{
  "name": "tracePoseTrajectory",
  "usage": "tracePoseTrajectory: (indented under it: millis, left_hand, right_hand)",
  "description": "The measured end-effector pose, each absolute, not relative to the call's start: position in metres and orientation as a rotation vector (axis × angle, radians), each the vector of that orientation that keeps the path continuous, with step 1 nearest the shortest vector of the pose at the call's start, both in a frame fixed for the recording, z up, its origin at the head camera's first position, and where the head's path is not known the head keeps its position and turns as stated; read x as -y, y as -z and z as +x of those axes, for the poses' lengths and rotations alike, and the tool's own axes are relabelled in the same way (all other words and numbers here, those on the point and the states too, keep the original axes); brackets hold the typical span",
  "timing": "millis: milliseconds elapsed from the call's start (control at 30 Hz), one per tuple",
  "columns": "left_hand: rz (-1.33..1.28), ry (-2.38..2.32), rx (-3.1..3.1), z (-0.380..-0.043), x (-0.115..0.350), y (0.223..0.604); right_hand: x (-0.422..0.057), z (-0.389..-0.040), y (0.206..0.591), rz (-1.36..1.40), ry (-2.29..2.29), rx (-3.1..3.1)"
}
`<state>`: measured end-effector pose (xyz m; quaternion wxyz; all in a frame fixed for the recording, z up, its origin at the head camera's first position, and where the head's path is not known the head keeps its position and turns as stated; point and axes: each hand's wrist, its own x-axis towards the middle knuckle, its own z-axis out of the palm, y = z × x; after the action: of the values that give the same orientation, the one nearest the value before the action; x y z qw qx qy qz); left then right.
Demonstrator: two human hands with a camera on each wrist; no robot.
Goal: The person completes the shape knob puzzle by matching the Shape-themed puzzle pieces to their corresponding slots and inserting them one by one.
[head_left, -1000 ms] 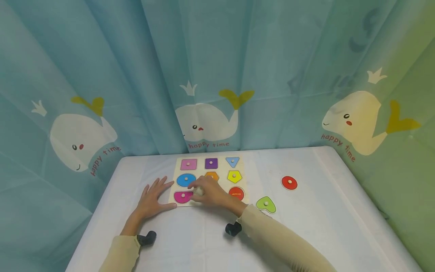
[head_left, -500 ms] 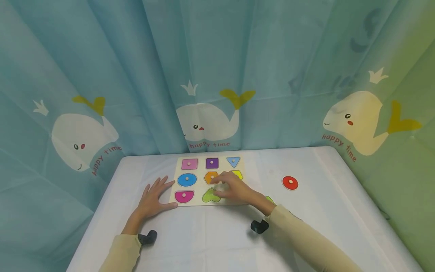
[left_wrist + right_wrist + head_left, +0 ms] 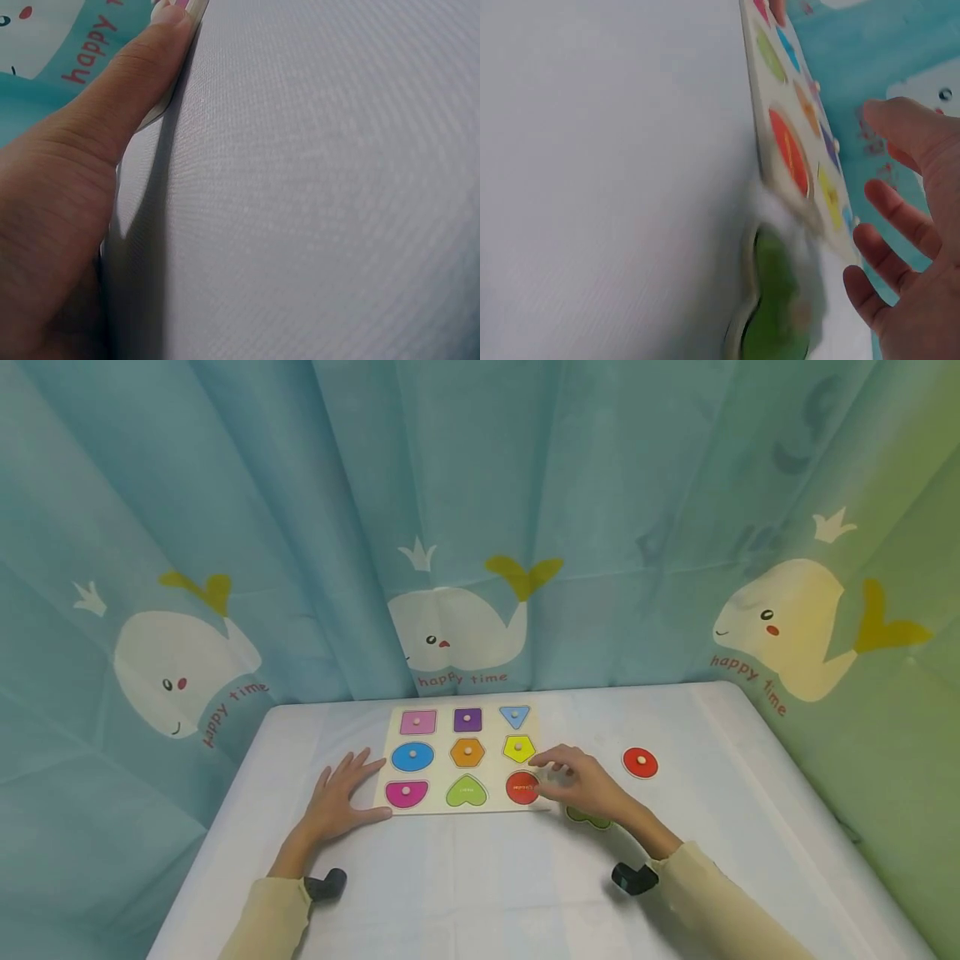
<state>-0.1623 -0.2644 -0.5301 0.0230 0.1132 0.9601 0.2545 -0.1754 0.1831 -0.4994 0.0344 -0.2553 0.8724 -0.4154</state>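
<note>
My left hand (image 3: 339, 797) rests at the left edge of a shape puzzle board (image 3: 442, 785), its fingers spread. In the left wrist view the thumb (image 3: 139, 67) touches the board's corner. Over the board's right edge hovers my right hand (image 3: 585, 783), fingers loosely bent and holding nothing. Below it lies a green heart piece (image 3: 588, 818), partly hidden by the hand. A knobbed red circle piece (image 3: 641, 763) lies farther right. On the board, the heart recess (image 3: 467, 791) and red circle recess (image 3: 522, 787) show printed words and no knobs.
Several knobbed pieces sit in the board, among them a magenta half circle (image 3: 407, 793), a blue oval (image 3: 412, 757) and a yellow pentagon (image 3: 518, 748). A white cloth covers the table (image 3: 450, 885). Behind its far edge hangs a whale-print curtain (image 3: 600, 527).
My right hand has moved right across the board, from beside the magenta half circle to above the green heart piece. The heart recess is uncovered now. My left hand stays in place.
</note>
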Motion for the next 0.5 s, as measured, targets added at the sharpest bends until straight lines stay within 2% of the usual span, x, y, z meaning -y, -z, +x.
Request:
tracePoseTrajectory:
  millis: [500]
  left_hand:
    - [0.353,-0.799,-2.969,-0.162,0.264,0.529]
  right_hand:
    - [-0.239,-0.151,0.522,-0.636,1.277,-2.840]
